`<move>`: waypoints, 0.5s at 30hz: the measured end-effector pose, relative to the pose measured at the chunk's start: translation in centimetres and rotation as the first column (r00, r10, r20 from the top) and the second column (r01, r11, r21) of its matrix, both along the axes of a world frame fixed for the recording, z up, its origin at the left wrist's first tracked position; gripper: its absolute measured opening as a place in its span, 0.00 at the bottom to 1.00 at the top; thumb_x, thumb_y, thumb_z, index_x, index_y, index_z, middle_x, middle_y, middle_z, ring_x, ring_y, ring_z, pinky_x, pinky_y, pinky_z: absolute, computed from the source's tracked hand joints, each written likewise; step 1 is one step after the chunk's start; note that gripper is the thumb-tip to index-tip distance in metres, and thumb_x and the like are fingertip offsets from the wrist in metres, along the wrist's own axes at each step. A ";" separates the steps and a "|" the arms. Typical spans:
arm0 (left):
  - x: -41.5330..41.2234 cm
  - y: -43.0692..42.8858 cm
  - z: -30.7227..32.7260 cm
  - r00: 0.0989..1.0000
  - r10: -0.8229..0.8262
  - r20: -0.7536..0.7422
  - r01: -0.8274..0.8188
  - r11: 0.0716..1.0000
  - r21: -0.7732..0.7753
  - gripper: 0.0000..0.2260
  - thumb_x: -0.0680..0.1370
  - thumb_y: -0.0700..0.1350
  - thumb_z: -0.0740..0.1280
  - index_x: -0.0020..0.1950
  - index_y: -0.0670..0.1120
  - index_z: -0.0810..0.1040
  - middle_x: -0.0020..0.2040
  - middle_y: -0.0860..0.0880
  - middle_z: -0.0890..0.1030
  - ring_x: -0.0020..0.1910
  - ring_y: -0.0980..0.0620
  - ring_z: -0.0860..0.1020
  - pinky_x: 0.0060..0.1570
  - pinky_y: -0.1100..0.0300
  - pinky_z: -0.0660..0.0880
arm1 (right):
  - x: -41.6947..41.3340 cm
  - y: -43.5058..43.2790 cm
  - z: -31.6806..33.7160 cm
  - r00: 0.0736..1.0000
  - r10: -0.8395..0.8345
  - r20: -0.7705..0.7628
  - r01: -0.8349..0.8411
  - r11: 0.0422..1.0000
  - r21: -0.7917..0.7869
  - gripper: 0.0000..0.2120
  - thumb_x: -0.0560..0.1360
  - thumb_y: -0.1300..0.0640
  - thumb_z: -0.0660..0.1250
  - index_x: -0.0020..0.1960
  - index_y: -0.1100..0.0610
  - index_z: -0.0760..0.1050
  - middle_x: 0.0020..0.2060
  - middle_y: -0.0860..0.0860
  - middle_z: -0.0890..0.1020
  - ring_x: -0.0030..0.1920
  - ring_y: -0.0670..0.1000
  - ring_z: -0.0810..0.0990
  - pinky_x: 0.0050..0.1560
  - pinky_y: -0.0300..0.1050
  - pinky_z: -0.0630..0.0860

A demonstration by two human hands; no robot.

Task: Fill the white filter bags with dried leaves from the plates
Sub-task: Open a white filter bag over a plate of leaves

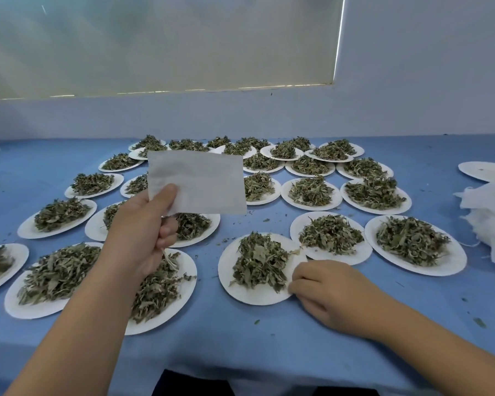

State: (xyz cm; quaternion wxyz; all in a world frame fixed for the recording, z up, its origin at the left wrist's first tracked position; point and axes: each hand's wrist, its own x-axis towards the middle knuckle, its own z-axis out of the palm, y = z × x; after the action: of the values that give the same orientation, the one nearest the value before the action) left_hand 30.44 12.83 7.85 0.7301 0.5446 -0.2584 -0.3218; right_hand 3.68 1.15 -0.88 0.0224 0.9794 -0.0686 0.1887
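My left hand [143,232] is raised over the table and pinches the lower left corner of a flat white filter bag [203,184] between thumb and fingers; a thin string hangs below the hand. My right hand [326,290] rests on the cloth at the right rim of a near white plate [240,292], fingers curled at the rim. A heap of dried leaves [259,261] lies on that plate. Several more plates of leaves cover the table behind and to the left.
The blue tablecloth [240,338] carries scattered leaf crumbs. A heap of white filter bags [489,218] lies at the right edge, with a leafless plate [486,172] behind it. A white wall and window blind stand behind the table.
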 end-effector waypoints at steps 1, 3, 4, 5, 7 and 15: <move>-0.2 -0.2 0.2 1.000 -0.005 0.003 0.005 1.000 -0.003 0.05 0.80 0.44 0.66 0.44 0.47 0.77 0.36 0.52 0.79 0.21 0.58 0.61 0.17 0.69 0.57 | -0.7 0.1 -0.1 1.000 0.005 0.007 -0.005 1.000 0.009 0.05 0.72 0.61 0.69 0.47 0.56 0.81 0.42 0.50 0.79 0.36 0.53 0.77 0.31 0.46 0.74; -0.6 -0.6 0.5 1.000 -0.010 0.008 0.010 1.000 0.000 0.05 0.80 0.45 0.66 0.45 0.47 0.76 0.37 0.52 0.80 0.21 0.58 0.61 0.18 0.68 0.57 | -2.2 0.2 -0.2 1.000 0.003 0.013 -0.003 1.000 0.023 0.05 0.73 0.60 0.69 0.48 0.55 0.80 0.43 0.49 0.79 0.38 0.52 0.78 0.34 0.46 0.75; -0.7 -0.8 0.7 1.000 -0.011 0.014 0.011 1.000 0.001 0.05 0.80 0.45 0.65 0.44 0.48 0.75 0.36 0.53 0.80 0.21 0.57 0.60 0.18 0.68 0.57 | -2.8 0.3 -0.2 1.000 -0.004 0.015 0.003 0.999 0.034 0.05 0.73 0.60 0.69 0.48 0.54 0.80 0.44 0.49 0.79 0.39 0.51 0.78 0.35 0.45 0.75; -0.9 -1.1 0.8 1.000 -0.012 0.018 0.012 1.000 -0.003 0.06 0.80 0.45 0.65 0.43 0.48 0.74 0.35 0.53 0.79 0.21 0.57 0.59 0.18 0.68 0.56 | -3.4 0.3 -0.1 1.000 -0.014 0.019 0.013 0.999 0.052 0.05 0.73 0.60 0.68 0.48 0.54 0.80 0.44 0.48 0.79 0.40 0.51 0.78 0.36 0.44 0.75; -1.2 -1.8 1.1 1.000 -0.016 0.011 0.016 1.000 -0.025 0.07 0.79 0.44 0.64 0.42 0.49 0.70 0.32 0.54 0.76 0.21 0.57 0.58 0.18 0.69 0.54 | -4.3 0.3 -0.1 0.999 -0.042 0.023 0.040 0.995 0.087 0.06 0.73 0.60 0.67 0.47 0.54 0.80 0.44 0.48 0.79 0.41 0.50 0.78 0.37 0.45 0.76; -2.7 -4.4 1.6 0.767 0.071 0.638 -0.168 0.982 0.092 0.14 0.76 0.49 0.63 0.33 0.45 0.69 0.27 0.51 0.64 0.25 0.54 0.59 0.27 0.60 0.57 | -2.3 -0.5 3.2 0.928 -0.159 0.338 0.061 0.957 0.282 0.10 0.70 0.67 0.64 0.44 0.57 0.81 0.42 0.49 0.80 0.38 0.48 0.78 0.36 0.46 0.76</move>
State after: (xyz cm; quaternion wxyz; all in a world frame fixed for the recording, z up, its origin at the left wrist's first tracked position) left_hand 27.72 8.43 9.40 0.5790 0.6871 -0.4293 -0.0909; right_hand 1.43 0.62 2.36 -0.1118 0.9173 -0.1516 0.3508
